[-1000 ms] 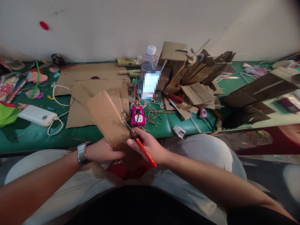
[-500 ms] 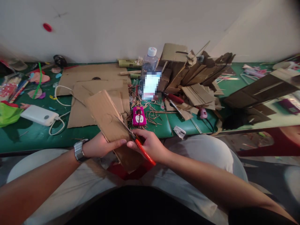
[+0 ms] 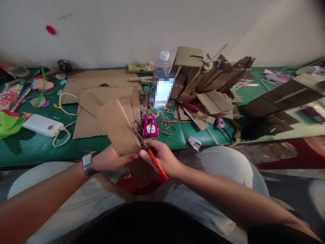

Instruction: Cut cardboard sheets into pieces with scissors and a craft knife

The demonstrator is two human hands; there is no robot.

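My left hand (image 3: 114, 158) is closed on a long piece of cardboard (image 3: 115, 127), its thumb pressed flat across the face. The piece is tilted, with its upper end over the bench and its lower end above my lap. A curved line is marked on its face. In my right hand (image 3: 162, 157) are orange-handled scissors (image 3: 156, 163), fingers wrapped round the handles. Their blades point up and left along the cardboard's right edge; how far apart the blades stand I cannot tell.
A pink power socket (image 3: 151, 126) lies just beyond the scissors among cardboard scraps. Behind it stand a blurred phone (image 3: 164, 93) and a clear bottle (image 3: 162, 66). Cut cardboard (image 3: 215, 103) is piled at right. A white power bank (image 3: 42, 124) with a cable lies left on the green bench (image 3: 38, 149).
The cardboard and my left hand have shifted slightly right. The scissor blades have turned a little more upright and sit closer to the cardboard's right edge.
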